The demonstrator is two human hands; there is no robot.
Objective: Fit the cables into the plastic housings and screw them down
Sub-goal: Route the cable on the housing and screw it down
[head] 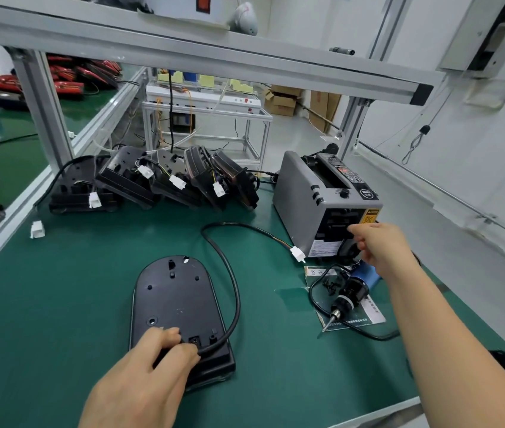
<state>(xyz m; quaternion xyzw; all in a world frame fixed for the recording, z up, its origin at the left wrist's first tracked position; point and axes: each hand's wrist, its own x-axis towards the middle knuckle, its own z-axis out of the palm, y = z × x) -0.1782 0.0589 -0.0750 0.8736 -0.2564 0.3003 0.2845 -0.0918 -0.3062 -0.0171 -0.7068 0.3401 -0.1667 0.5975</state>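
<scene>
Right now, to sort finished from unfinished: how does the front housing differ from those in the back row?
The front housing lies flat; the back-row housings lean on edge. The front housing's cable loops wide across the mat; the back-row housings' wires sit close. All are black, with white connectors.

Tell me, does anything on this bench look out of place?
A white plug lies alone near the left edge of the mat, joined to no cable. Small black screws sit loose beside the screwdriver. Nothing looks broken.

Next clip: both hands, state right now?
Left hand: grips the black cable at the housing.
Right hand: fingers at the tape dispenser outlet; grip cannot be told.
</scene>
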